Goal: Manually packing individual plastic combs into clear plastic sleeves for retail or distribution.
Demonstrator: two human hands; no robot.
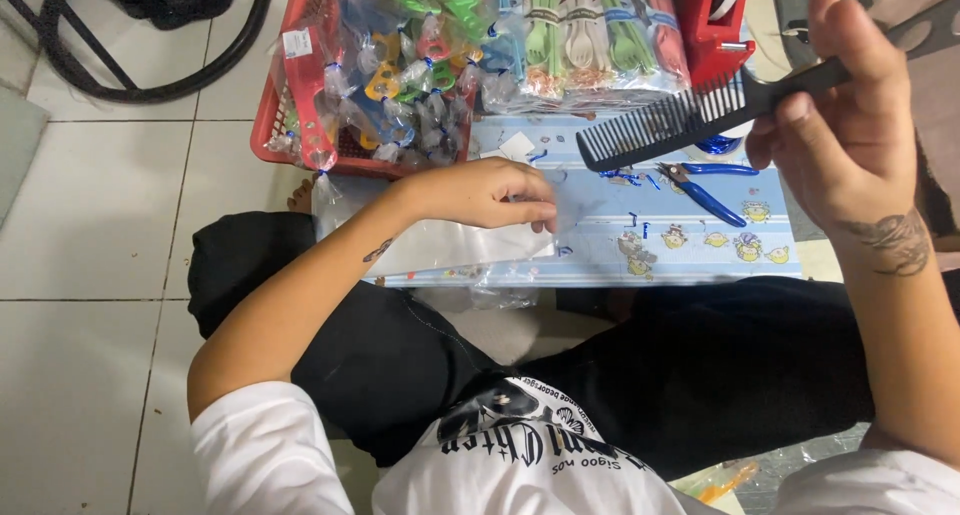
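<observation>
Meanwhile the right hand (850,125) pinches a black comb (690,115) by its handle, raised clear above the bench (700,245); the left hand (490,193), fingers pressed together, flattens a clear bag (450,245) beneath them, ready for filling.

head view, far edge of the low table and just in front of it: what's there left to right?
red basket of small bagged items → packs of pastel plastic cutlery → red tape dispenser → black comb held up in the right hand. Nearer: left hand on clear plastic bags, then blue-handled pliers.
</observation>
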